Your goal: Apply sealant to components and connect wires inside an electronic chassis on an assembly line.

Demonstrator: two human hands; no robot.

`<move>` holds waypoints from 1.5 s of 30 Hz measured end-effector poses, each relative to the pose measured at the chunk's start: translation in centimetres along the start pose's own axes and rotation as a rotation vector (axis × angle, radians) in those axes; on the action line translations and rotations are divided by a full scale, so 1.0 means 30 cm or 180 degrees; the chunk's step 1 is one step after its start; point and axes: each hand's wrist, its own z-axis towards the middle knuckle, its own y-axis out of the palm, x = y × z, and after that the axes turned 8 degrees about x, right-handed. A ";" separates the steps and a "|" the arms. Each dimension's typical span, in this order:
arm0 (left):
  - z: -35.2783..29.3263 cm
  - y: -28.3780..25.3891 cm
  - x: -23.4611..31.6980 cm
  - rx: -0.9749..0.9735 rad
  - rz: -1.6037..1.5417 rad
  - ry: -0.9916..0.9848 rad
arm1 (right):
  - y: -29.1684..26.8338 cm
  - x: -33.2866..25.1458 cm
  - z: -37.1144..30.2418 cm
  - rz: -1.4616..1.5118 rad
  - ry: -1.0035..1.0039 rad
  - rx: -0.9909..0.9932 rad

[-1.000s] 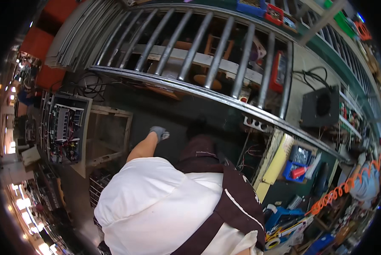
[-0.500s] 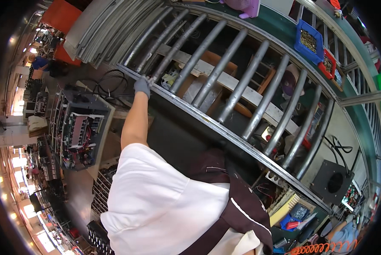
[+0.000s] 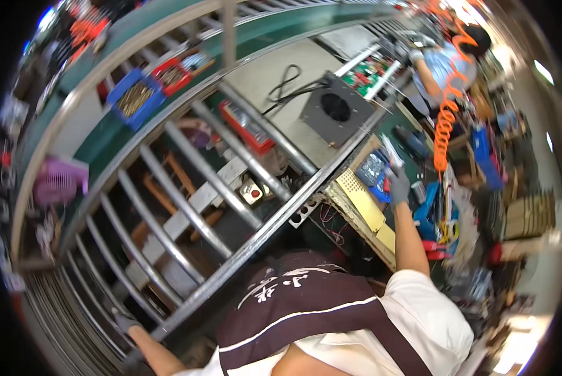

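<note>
My left hand, in a grey glove, reaches to the near left end of the roller conveyor. Its fingers are stretched out by the rollers and hold nothing I can see. My right hand, gloved in grey too, is over the workbench at the conveyor's right end. A slim white thing sticks out from its closed fingertips; its kind cannot be made out. Beside that hand lies a blue tray of small clear bags or parts. A yellow perforated block sits on the bench's near side.
A dark grey box with a round fan opening rests past the rollers, its black cable behind it. An orange coiled hose hangs over the bench. A co-worker in light blue works beyond. Bins of small parts line the far side.
My view has swung to the right. My right hand has come into sight over the bench, at the slim white thing. My left hand remains by the conveyor's left end, fingers now stretched out.
</note>
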 end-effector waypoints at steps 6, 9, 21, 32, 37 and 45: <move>-0.492 0.929 -0.562 -0.1579 0.2974 0.2416 | 0.186 -0.121 0.174 0.0946 -0.0245 -0.0893; -1.005 1.300 -0.864 -0.3198 0.3392 0.3500 | 0.265 -0.150 0.155 0.1084 -0.0437 -0.1375; -1.521 2.124 -1.449 -0.4489 0.4619 0.2834 | 0.024 0.136 -0.162 0.1100 0.0500 -0.1901; -1.494 2.091 -1.472 -0.4634 0.4216 0.3836 | 0.125 -0.257 0.040 0.0937 -0.1151 -0.0841; -1.389 2.026 -1.391 -0.4610 0.3915 0.3890 | 0.113 -0.233 -0.140 0.0896 -0.0910 -0.1110; -1.284 1.813 -1.160 -0.4853 0.3624 0.3505 | 0.081 -0.084 -0.472 0.1053 0.0330 -0.1392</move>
